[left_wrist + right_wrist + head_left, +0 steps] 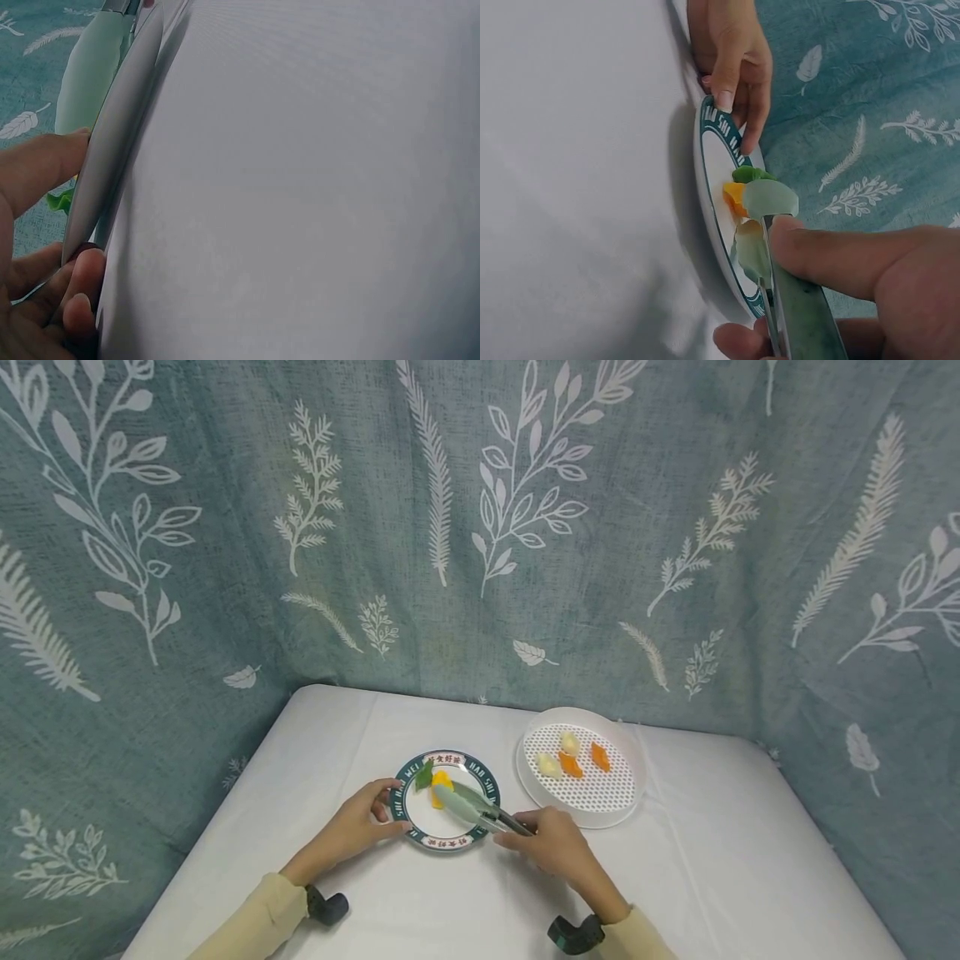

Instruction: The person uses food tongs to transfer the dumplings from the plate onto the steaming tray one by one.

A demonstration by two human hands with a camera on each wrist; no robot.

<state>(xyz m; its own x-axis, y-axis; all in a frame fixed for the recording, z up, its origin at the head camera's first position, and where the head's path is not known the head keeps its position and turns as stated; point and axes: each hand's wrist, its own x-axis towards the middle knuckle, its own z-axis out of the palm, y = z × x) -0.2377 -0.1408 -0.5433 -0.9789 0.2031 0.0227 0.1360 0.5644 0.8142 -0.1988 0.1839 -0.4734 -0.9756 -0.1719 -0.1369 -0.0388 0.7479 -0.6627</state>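
A white plate (457,835) with a dark green patterned rim sits on the table. At its left edge my left hand (363,820) pinches the rim, with the thumb on one side and fingertips on the other in the left wrist view. My right hand (553,843) grips a pair of tongs (480,810) with pale green heads. The tong heads reach over the plate, beside a yellow piece (733,196) that they partly cover. Whether they touch it I cannot tell. A green leafy piece (423,775) lies left of the yellow one on the plate.
To the right of the plate stands a round white tray (633,772) with a perforated base. It bears two pale cream pieces and two orange pieces (600,757). A white cloth covers the table (712,877), and a leaf-patterned green curtain (450,635) hangs behind and around it.
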